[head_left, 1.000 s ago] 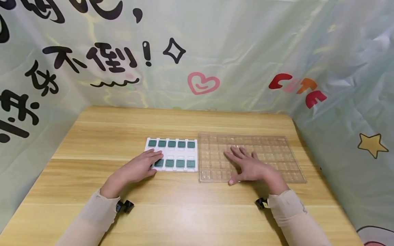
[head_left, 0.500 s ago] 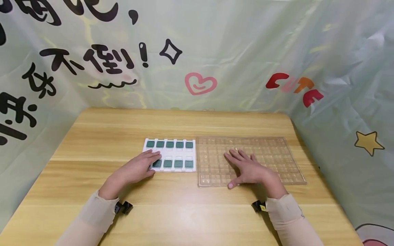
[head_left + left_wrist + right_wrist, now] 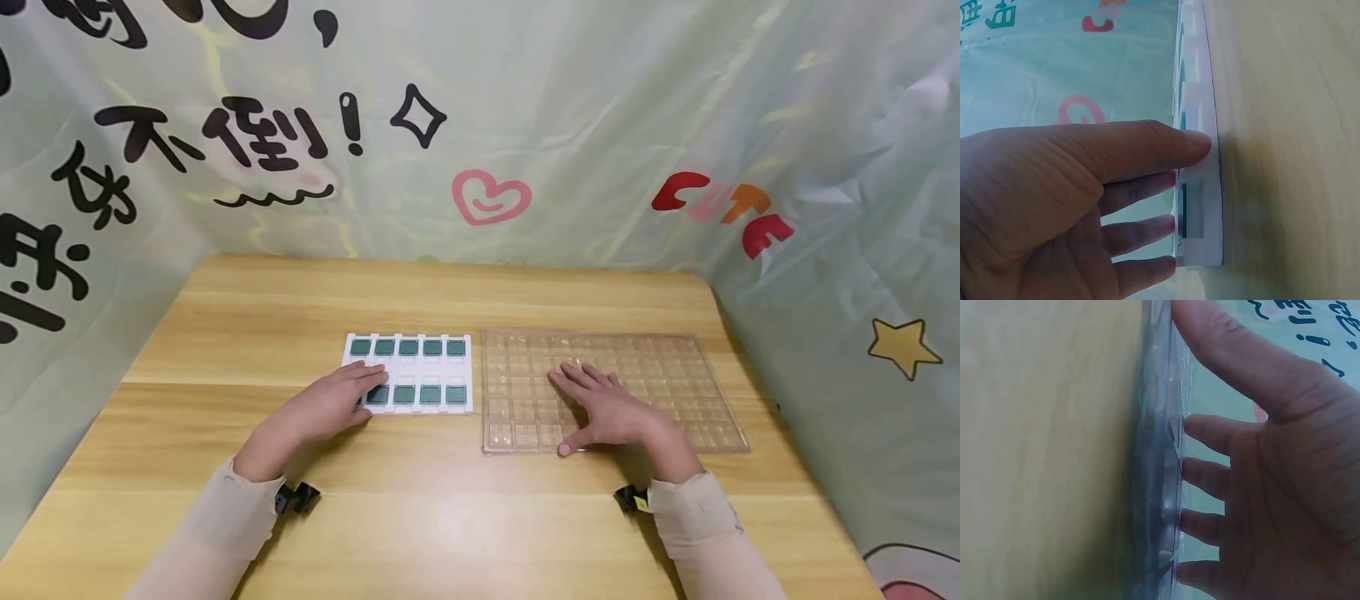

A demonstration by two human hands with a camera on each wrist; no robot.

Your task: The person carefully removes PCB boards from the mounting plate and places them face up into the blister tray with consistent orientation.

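A white plastic tray [image 3: 430, 369] holds two rows of small green chips [image 3: 408, 347]. My left hand [image 3: 330, 404] rests on its left end, fingertips on the top face and thumb against the near edge. In the left wrist view the thumb [image 3: 1191, 147] touches the tray's side wall [image 3: 1207, 200], with the fingers extended over the top. Beside it on the right lies a larger clear plastic tray [image 3: 525, 383] divided into many small compartments. Fingers spread, my right hand [image 3: 607, 412] lies on that tray. The right wrist view has those fingertips on the clear tray's surface [image 3: 1163, 475].
Both trays lie on a wood-grain table [image 3: 450, 517], with a narrow gap between them. A printed fabric sheet [image 3: 585, 125] hangs behind the table and along both sides. Small black cameras [image 3: 296, 498] sit at the wrists.
The white tray has slid slightly left with my left hand, opening a narrow gap between the trays. The clear tray has come a little nearer under my right hand.
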